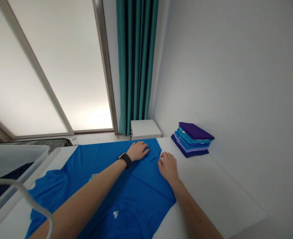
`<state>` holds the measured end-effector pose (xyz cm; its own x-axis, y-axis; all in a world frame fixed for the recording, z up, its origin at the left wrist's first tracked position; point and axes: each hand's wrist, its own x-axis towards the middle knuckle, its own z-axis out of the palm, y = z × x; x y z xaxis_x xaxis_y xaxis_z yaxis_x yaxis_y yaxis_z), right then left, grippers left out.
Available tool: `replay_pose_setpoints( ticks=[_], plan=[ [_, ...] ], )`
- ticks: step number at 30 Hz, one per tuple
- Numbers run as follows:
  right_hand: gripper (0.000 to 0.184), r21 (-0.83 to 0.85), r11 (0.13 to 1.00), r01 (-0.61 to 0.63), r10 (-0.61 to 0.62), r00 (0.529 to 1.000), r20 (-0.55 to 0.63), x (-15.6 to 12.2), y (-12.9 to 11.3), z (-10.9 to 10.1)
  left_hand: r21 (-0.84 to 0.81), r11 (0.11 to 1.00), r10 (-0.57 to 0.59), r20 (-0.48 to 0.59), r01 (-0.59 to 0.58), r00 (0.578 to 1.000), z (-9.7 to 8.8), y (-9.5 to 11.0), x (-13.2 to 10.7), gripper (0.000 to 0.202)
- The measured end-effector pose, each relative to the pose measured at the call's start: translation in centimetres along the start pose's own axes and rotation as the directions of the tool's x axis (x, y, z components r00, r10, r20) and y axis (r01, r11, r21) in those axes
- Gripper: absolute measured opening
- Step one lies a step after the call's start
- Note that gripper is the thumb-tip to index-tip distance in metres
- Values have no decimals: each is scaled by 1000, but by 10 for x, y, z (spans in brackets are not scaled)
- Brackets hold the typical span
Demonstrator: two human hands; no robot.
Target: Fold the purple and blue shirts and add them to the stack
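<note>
A blue T-shirt (146, 186) lies spread over the white table, its collar and a small white label toward me. My left hand (137, 151), with a black watch (125, 159) on the wrist, rests palm down on the far part of the shirt, fingers apart. Beside the shirt's right edge is my right hand (168, 166), its fingers curved and the thumb apart from them; nothing shows in its grasp. A light-coloured print on the shirt is partly covered by my left forearm.
To the right, a stack of folded clothes (193, 139) in purple and blue stands on the table (211, 192) near the wall. A translucent bin (40, 159) with dark cloth is at left, a pale cable (29, 197) crossing before it. Beyond is a white cabinet (146, 128).
</note>
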<state>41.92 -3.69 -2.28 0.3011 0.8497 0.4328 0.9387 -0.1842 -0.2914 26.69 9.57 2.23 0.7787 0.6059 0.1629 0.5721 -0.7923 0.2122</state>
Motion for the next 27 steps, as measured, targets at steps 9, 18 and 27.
replay_pose_setpoints(
  ticks=[9,18,27],
  plan=[
    [14,-120,993,-10,19,997,70,-5,-7,0,-81,997,-2,46,6,999,14,5,13,13],
    [49,-64,991,120,-109,983,147,-9,-5,-4,-77,997,8,-43,-11,999,22,4,11,15],
    [58,-70,992,108,-73,921,383,-11,-3,-1,42,998,50,-118,-45,992,16,17,-17,39]
  ],
)
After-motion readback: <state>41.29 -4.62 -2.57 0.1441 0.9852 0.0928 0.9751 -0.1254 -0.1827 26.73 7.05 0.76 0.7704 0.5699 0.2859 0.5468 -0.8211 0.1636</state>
